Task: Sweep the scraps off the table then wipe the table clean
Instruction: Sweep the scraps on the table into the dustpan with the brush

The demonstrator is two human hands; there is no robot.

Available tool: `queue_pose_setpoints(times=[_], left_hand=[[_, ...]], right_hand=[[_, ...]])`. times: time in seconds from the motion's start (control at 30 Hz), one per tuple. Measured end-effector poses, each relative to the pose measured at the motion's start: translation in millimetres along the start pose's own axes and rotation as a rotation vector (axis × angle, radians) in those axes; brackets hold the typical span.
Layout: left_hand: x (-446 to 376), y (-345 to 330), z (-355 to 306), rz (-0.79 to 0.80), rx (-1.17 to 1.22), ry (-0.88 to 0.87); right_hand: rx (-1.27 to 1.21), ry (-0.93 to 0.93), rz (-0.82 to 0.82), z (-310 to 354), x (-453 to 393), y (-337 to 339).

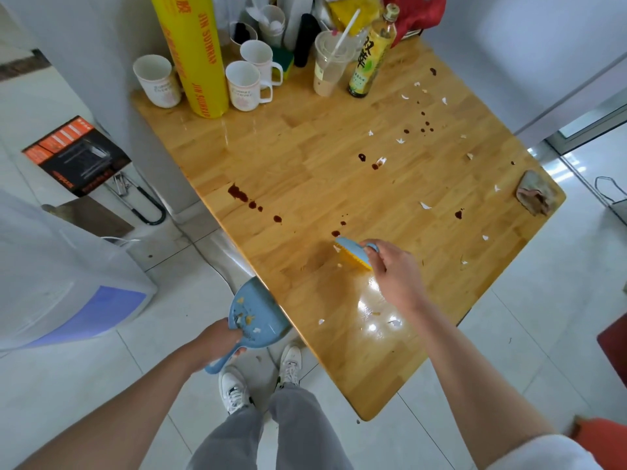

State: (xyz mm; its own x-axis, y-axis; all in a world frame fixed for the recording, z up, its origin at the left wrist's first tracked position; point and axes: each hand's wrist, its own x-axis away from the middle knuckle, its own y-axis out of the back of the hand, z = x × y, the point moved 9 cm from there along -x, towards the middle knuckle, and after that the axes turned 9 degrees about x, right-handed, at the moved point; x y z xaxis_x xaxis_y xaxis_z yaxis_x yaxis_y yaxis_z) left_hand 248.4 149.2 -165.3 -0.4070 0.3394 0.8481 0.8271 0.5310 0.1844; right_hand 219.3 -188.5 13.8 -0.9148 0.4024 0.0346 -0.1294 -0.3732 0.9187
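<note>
The wooden table [305, 157] carries scattered white scraps [425, 205] and dark brown sauce spots [237, 192]. My right hand [395, 273] grips a small blue brush with yellow bristles [354, 254], bristles down on the table near its left edge, with two scraps beside it. My left hand [217, 340] holds the handle of a blue dustpan [254, 315] just below the table's left edge; a few scraps lie in the pan. A crumpled cloth [534, 195] sits at the table's right corner.
At the table's far end stand white mugs [242, 84], a yellow roll of wrap [193, 56], a plastic cup with a straw [330, 64], a tea bottle [371, 52] and a sponge [283, 61]. My feet [261, 378] are on the tiled floor beside the table.
</note>
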Motion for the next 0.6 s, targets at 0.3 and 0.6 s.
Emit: queue_pose_setpoints(times=[0.3, 0.6], left_hand=[[3, -1, 0, 0.021, -0.027, -0.028], [4, -14, 5, 0.056, -0.032, -0.017]], right_hand=[[-0.070, 0.086, 0.007, 39, 2, -8], [-0.077, 0.261, 0.138, 55, 34, -24]])
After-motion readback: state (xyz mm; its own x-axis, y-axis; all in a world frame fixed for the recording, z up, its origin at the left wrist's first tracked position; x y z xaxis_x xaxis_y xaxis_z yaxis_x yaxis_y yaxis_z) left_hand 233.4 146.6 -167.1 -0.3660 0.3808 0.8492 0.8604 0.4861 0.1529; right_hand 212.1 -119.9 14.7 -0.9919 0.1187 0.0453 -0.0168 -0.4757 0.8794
